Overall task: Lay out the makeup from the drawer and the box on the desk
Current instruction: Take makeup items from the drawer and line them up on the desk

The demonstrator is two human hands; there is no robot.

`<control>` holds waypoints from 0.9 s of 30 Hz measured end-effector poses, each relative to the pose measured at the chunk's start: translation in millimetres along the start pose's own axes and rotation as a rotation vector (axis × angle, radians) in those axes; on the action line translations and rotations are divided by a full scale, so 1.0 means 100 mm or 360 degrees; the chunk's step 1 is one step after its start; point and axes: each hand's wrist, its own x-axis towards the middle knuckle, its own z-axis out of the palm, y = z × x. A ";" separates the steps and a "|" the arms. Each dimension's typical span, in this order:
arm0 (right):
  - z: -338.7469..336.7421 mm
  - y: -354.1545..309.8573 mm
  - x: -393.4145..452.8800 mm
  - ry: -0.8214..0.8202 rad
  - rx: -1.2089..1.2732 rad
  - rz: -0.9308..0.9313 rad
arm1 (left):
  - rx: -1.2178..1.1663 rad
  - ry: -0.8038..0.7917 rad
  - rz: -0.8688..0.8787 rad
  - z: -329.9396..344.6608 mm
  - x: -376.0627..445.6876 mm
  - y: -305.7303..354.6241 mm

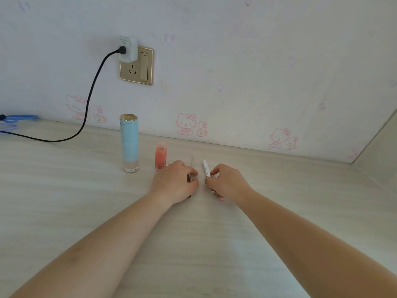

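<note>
A tall light-blue bottle [129,143] with a gold cap stands upright on the pale wooden desk [86,201]. To its right stands a small pink tube [161,155]. My left hand [175,182] rests on the desk just right of the pink tube, fingers curled over a thin stick-like item [192,161] whose tip pokes out beyond them. My right hand [228,182] grips a white and silver pen-shaped makeup item [206,168] that lies on the desk, pointing away from me. Neither the drawer nor the box shows.
A black cable [90,100] runs from a white plug [128,49] in the gold wall socket [137,67] down onto the desk's left side. Blue cords [17,120] lie at the far left. A side panel [380,151] closes the desk on the right.
</note>
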 end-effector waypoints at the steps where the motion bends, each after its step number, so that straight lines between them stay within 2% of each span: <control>1: 0.00 0.01 0.00 0.0003 0.0007 -0.0001 | -0.0004 0.0006 -0.0002 0.00 0.00 0.00; 6: -0.02 0.03 -0.05 0.0030 0.0097 0.0010 | -0.0022 -0.0006 -0.0025 -0.01 -0.01 -0.01; 9: -0.07 0.08 -0.13 0.0118 0.0256 0.0003 | -0.0223 -0.0015 -0.0075 -0.05 0.00 -0.03; 13: -0.24 0.21 -0.36 0.0035 0.0950 -0.0039 | -0.0909 -0.0020 -0.0162 -0.17 -0.09 0.03; 17: -0.51 0.40 -0.72 -0.0154 0.1410 -0.0163 | -0.1261 -0.0137 -0.0104 -0.34 -0.29 0.33; 21: -0.81 0.57 -1.12 -0.0195 0.1535 -0.0229 | -0.1345 -0.0421 0.0070 -0.46 -0.55 0.87; 27: -1.28 1.04 -1.79 -0.0061 0.1525 -0.0258 | -0.1381 -0.0626 0.0295 -0.43 -0.84 1.69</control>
